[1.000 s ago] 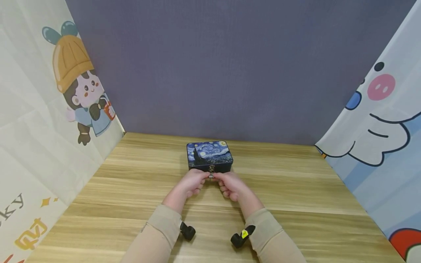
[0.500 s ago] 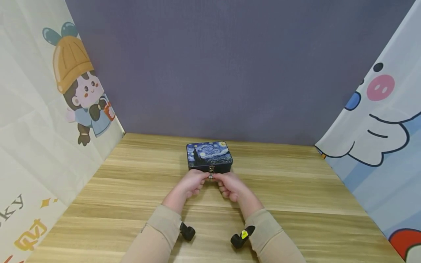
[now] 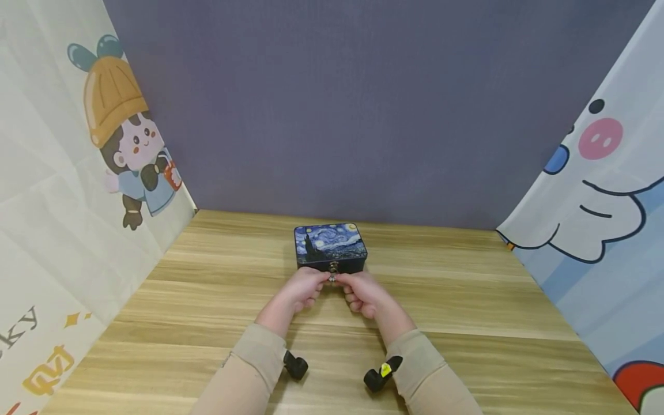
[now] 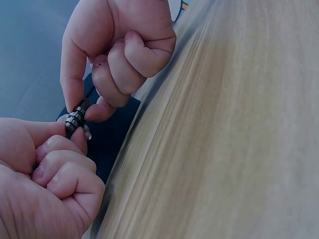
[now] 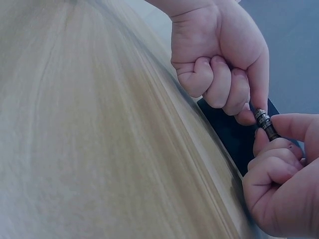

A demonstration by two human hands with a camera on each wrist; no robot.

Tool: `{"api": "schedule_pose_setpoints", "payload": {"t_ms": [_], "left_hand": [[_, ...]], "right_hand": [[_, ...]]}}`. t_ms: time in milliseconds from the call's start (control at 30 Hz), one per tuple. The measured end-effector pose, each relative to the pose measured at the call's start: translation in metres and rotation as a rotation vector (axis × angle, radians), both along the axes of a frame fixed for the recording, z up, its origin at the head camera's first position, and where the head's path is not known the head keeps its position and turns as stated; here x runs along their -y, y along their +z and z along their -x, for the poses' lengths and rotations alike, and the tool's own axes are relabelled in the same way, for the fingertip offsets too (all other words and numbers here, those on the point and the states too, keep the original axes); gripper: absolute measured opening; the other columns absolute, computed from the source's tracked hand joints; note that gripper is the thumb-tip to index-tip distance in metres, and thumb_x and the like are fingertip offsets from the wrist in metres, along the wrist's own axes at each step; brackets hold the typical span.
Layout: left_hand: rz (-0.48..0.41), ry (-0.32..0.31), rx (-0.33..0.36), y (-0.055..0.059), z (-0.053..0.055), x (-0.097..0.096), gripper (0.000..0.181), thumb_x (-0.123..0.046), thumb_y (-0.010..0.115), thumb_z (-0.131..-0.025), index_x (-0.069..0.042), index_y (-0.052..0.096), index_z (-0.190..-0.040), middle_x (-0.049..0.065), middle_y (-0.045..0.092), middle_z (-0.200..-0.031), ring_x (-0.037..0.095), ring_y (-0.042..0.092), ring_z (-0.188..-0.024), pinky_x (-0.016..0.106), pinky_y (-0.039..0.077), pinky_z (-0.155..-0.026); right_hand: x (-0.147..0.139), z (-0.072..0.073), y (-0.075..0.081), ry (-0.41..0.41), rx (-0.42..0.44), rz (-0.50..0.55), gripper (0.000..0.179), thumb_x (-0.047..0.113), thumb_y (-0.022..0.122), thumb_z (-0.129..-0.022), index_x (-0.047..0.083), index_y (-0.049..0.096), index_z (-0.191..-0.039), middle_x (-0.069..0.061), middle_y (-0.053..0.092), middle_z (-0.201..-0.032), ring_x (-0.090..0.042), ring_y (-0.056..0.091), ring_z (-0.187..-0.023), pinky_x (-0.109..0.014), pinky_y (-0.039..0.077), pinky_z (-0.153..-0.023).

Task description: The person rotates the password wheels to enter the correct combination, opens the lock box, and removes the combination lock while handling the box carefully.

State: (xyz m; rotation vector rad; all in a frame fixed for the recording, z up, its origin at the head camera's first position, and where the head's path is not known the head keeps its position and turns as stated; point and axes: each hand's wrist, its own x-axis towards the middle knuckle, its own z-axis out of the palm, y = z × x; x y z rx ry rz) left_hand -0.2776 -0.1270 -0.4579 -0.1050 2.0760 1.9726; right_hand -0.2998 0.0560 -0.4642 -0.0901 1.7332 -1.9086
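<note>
A tin box [image 3: 331, 243] with a blue starry-night painting on its lid sits near the back of the table, lid down. From the clasp on its dark front hangs a small combination padlock [image 4: 76, 118] with numbered dials. My left hand [image 3: 302, 289] pinches one end of this padlock between thumb and forefinger, the other fingers curled in. At the opposite end, my right hand [image 3: 365, 293] pinches it the same way. Both wrist views show the dial rings between the fingertips; the padlock's shackle is mostly hidden.
The wood-grain table [image 3: 456, 300] extends around the box on all sides. A grey-purple wall [image 3: 332, 104] rises behind it. Printed cartoon curtains flank the left and right edges. Black wrist devices [image 3: 295, 365] hang at both sleeves.
</note>
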Motion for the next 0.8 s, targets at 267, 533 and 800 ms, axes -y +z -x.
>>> {"api": "schedule_pose_setpoints", "payload": {"t_ms": [267, 533, 800], "left_hand": [[0.002, 0.000, -0.002, -0.0008, 0.0000, 0.0002, 0.028, -0.023, 0.055, -0.104, 0.003, 0.060, -0.095, -0.006, 0.033, -0.057, 0.007, 0.024, -0.043, 0.022, 0.021, -0.039], [0.010, -0.001, -0.003, -0.0003, -0.0006, -0.0004, 0.028, -0.023, 0.055, -0.104, 0.002, 0.058, -0.092, -0.006, 0.033, -0.057, 0.008, 0.024, -0.043, 0.022, 0.021, -0.039], [0.006, -0.005, -0.002, -0.0008, -0.0006, -0.0003, 0.028, -0.024, 0.055, -0.104, 0.000, 0.057, -0.090, -0.006, 0.033, -0.057, 0.008, 0.024, -0.044, 0.022, 0.022, -0.039]], "right_hand": [[0.0002, -0.0011, 0.0010, -0.001, -0.008, 0.003, 0.023, 0.021, 0.064, -0.097, -0.001, 0.060, -0.093, 0.007, 0.035, -0.060, -0.004, 0.025, -0.046, -0.019, 0.020, -0.040], [0.0006, -0.0006, 0.0001, -0.005, -0.006, -0.011, 0.023, 0.022, 0.064, -0.096, -0.001, 0.058, -0.093, 0.006, 0.036, -0.061, -0.004, 0.025, -0.046, -0.019, 0.021, -0.039], [-0.0001, -0.0015, 0.0005, -0.007, -0.006, -0.017, 0.024, 0.023, 0.064, -0.096, 0.000, 0.058, -0.091, 0.006, 0.035, -0.061, -0.004, 0.025, -0.045, -0.019, 0.020, -0.040]]}}
